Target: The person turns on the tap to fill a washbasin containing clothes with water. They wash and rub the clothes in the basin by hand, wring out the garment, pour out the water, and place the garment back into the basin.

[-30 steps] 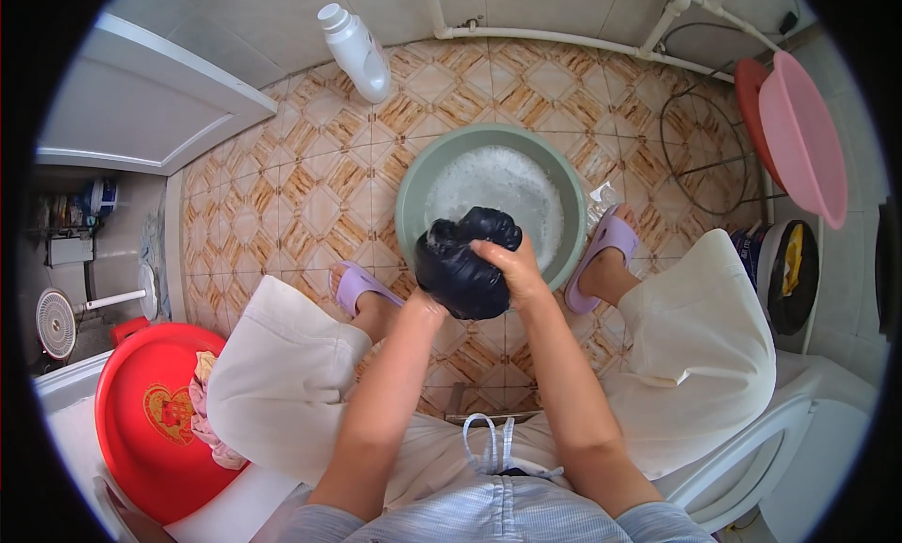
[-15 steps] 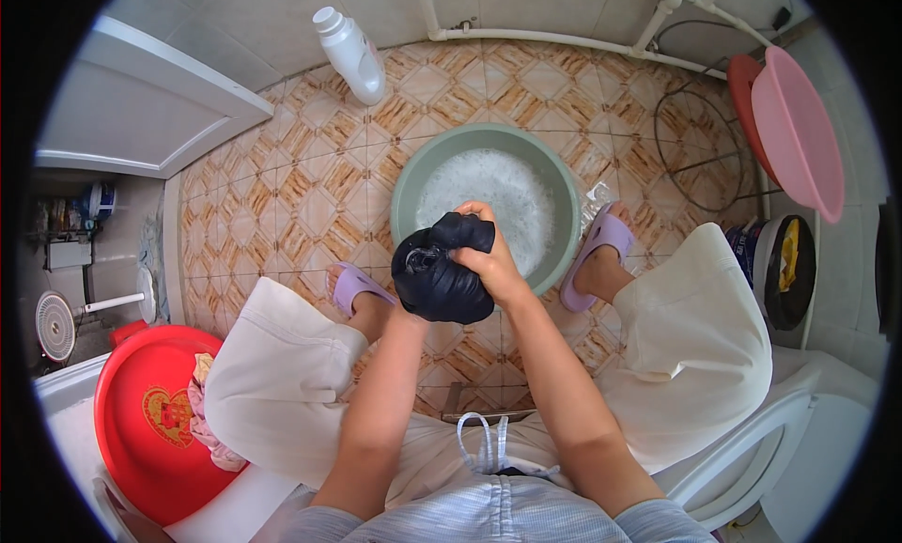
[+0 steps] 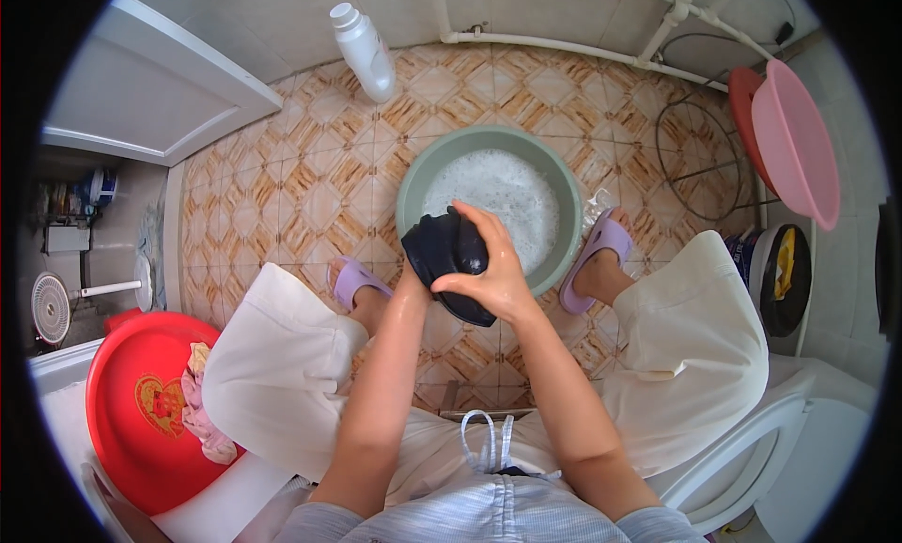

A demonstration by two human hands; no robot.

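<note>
Between my hands is a bunched, wet, dark navy cloth (image 3: 443,247), held above the near left rim of a green basin (image 3: 410,181). White suds (image 3: 498,191) cover the water in the basin. My right hand (image 3: 496,272) grips the cloth from the right, thumb on the near side and fingers round the far side. Only the wrist and edge of my left hand (image 3: 412,287) show. The cloth covers its fingers as it holds the bundle from the left and below.
A white bottle (image 3: 366,56) stands on the tiled floor beyond the basin. At left, a red basin (image 3: 117,402) holds pinkish cloth (image 3: 202,411). Pink (image 3: 797,144) and red basins lean at the right wall near a round metal rack (image 3: 700,172). My slippered feet flank the green basin.
My right hand has loosened from a tight clasp to a wider hold, thumb and fingers farther apart. The cloth has been turned, and its bundle has a different shape.
</note>
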